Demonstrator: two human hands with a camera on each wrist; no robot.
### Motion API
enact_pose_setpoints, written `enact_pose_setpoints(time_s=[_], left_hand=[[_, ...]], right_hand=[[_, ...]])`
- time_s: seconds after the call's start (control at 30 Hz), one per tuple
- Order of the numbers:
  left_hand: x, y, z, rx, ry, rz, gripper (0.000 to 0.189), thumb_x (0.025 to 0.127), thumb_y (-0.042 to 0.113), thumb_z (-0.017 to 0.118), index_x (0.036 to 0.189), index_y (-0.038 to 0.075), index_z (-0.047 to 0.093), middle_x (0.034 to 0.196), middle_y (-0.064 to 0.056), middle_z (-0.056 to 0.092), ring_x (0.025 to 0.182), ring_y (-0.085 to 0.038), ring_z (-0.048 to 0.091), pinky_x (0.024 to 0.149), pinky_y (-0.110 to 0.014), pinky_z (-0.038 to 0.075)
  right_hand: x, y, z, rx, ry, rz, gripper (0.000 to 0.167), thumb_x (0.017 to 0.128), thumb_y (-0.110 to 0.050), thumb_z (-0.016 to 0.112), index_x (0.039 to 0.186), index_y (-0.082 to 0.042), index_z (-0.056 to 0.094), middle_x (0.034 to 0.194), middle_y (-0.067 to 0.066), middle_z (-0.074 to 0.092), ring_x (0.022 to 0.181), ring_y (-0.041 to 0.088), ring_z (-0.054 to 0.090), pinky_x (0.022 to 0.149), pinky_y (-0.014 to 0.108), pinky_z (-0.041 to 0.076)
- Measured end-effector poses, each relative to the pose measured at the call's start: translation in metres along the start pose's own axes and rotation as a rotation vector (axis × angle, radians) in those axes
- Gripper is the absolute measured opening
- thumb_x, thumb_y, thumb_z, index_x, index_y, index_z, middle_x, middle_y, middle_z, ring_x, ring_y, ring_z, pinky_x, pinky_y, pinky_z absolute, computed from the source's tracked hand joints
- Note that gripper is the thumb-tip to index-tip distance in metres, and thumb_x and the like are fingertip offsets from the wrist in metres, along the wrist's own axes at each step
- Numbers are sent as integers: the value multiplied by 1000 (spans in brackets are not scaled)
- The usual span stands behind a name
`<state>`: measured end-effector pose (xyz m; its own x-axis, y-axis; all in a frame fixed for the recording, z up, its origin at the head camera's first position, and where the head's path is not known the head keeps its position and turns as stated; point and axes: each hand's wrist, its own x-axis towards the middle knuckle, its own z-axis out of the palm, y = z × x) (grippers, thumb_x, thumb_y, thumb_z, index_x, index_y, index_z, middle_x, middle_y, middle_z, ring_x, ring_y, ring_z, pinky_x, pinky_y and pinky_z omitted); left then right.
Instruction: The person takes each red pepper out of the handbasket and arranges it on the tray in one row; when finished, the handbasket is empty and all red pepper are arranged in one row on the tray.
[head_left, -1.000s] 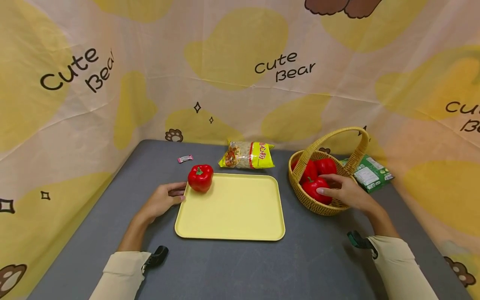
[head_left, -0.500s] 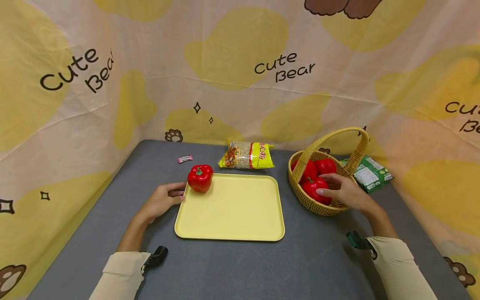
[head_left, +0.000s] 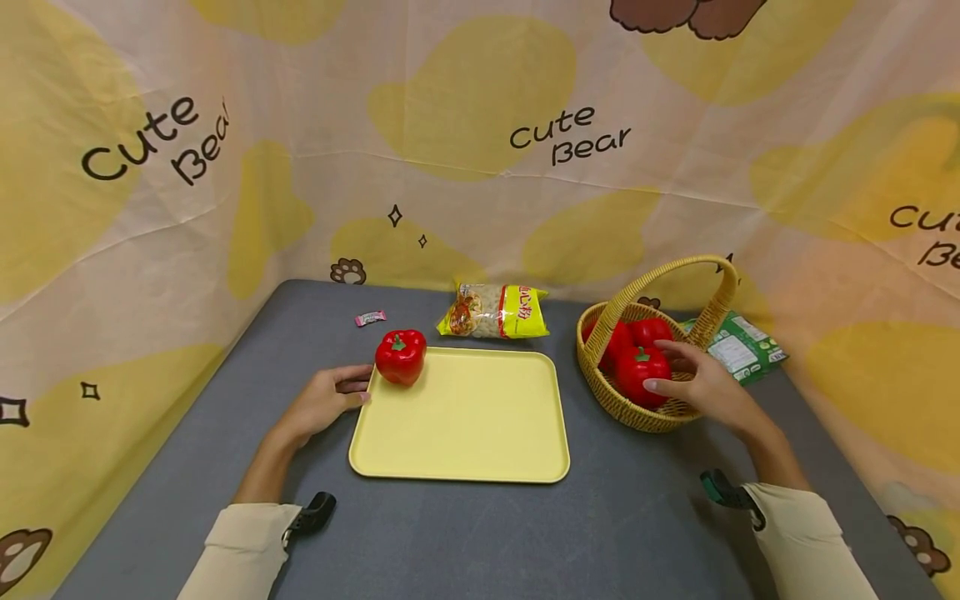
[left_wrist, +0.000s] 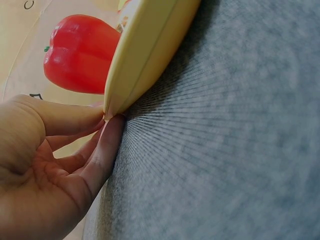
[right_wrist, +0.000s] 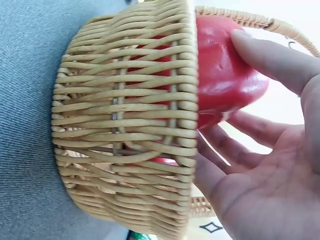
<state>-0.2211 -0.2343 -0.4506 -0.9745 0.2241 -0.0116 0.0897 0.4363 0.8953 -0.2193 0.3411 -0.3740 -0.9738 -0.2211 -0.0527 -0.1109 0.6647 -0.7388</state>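
At the left edge of the yellow tray (head_left: 465,425), my left hand (head_left: 325,402) pinches the rim between thumb and fingers; the left wrist view shows the fingertips at the tray corner (left_wrist: 142,55). A red bell pepper (head_left: 400,358) with a green stem stands in the tray's back left corner. Over on the right, my right hand (head_left: 708,385) grips another red bell pepper (head_left: 640,377) inside the wicker basket (head_left: 626,412). Seen from the right wrist, this pepper (right_wrist: 220,70) rises above the woven rim, thumb on one side and fingers on the other.
More red peppers (head_left: 651,331) lie behind in the basket, under its arched handle (head_left: 667,268). A yellow noodle bag (head_left: 495,311) and a small pink wrapped candy (head_left: 370,317) lie behind the tray. Beyond the basket is a green packet (head_left: 742,346). Printed cloth walls border the grey table (head_left: 525,533).
My right hand has shifted slightly right with the gripped pepper, which has turned more upright and risen a little in the basket. The left hand and tray have stayed in place.
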Motion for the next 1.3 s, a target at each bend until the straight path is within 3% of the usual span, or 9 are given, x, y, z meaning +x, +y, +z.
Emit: enact_pose_setpoints(time_s=[0.3, 0.43, 0.57, 0.7, 0.83, 1.0, 1.3], left_hand=[[0, 1, 0, 8, 1, -5, 53, 101, 2, 68, 149, -13, 51, 145, -32, 61, 131, -44, 62, 88, -12, 51], [0, 1, 0, 12, 2, -12, 53, 101, 3, 68, 150, -12, 51, 145, -31, 60, 131, -44, 62, 88, -12, 51], [0, 2, -1, 15, 1, -16, 53, 101, 3, 68, 150, -11, 51, 147, -31, 59, 132, -44, 62, 90, -14, 53], [0, 2, 0, 16, -5, -12, 54, 101, 2, 68, 150, -13, 50, 147, -32, 58, 131, -45, 62, 90, -16, 54], [0, 1, 0, 20, -6, -14, 54, 102, 2, 67, 150, -13, 50, 147, -32, 58, 131, -45, 62, 89, -15, 54], [0, 1, -1, 23, -3, -19, 54, 102, 3, 67, 151, -12, 50, 146, -32, 59, 131, -44, 62, 89, -14, 53], [2, -1, -1, 22, 1, -37, 54, 102, 2, 67, 151, -10, 51, 147, -30, 60, 133, -43, 61, 94, -18, 54]], right_hand=[[-17, -15, -6, 63, 58, -22, 79, 100, -33, 75, 162, -6, 35, 155, 25, 44, 134, 45, 51, 83, 23, 58], [-28, -27, -7, 104, 67, -27, 79, 99, -30, 77, 160, -7, 33, 152, 22, 46, 130, 37, 54, 84, 24, 59], [-36, -39, -5, 112, 65, -72, 77, 98, -24, 78, 159, -9, 33, 152, 15, 45, 125, 28, 56, 84, 26, 61], [-39, -50, 3, 116, 51, -147, 74, 97, -18, 79, 159, -12, 39, 154, 12, 43, 127, 35, 56, 85, 26, 61], [-37, -59, 17, 126, 30, -224, 70, 94, -11, 80, 155, -9, 45, 152, 14, 44, 125, 43, 58, 86, 25, 60], [-30, -70, 36, 112, 0, -220, 72, 90, -17, 85, 151, -9, 46, 148, 16, 48, 127, 44, 57, 89, 27, 59], [-4, -77, 72, 103, -42, -211, 82, 86, -26, 89, 152, -10, 44, 150, 14, 53, 132, 43, 57, 98, 53, 59]])
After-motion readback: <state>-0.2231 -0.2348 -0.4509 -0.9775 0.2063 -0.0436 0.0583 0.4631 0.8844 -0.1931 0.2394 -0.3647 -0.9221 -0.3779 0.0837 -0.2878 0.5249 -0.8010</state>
